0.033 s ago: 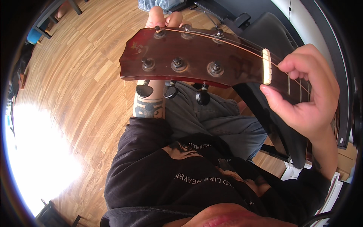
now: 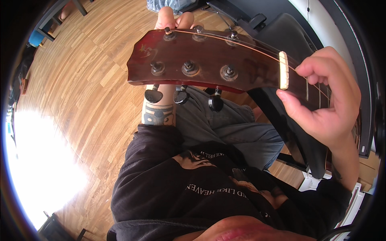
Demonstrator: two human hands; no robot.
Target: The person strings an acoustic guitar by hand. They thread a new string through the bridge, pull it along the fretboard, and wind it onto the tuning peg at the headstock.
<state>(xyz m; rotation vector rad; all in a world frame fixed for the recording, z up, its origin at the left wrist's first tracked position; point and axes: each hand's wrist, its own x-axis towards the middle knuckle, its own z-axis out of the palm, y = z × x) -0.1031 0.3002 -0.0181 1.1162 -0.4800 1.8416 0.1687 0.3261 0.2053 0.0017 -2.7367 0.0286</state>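
Note:
A dark reddish-brown guitar headstock [image 2: 209,56] spans the upper middle, its tip pointing left. Copper-coloured strings [image 2: 249,46] run from the far row of posts over the pale nut [image 2: 284,70]; the near row of posts [image 2: 189,67] looks bare. Black tuning pegs [image 2: 181,95] jut from the near edge. My left hand [image 2: 173,18] reaches under the headstock. Its fingers close at the far edge, where a tuning peg is largely hidden. My right hand [image 2: 331,94] is curled over the neck, fingertips at a string just past the nut, thumb against the neck's near edge.
A black padded seat [image 2: 281,38] stands beyond the neck. Farther back lies a clear plastic bag [image 2: 171,5]. The floor [image 2: 92,76] is wooden, with a bright glare patch at left. A dark table frame [image 2: 52,18] is at the far left.

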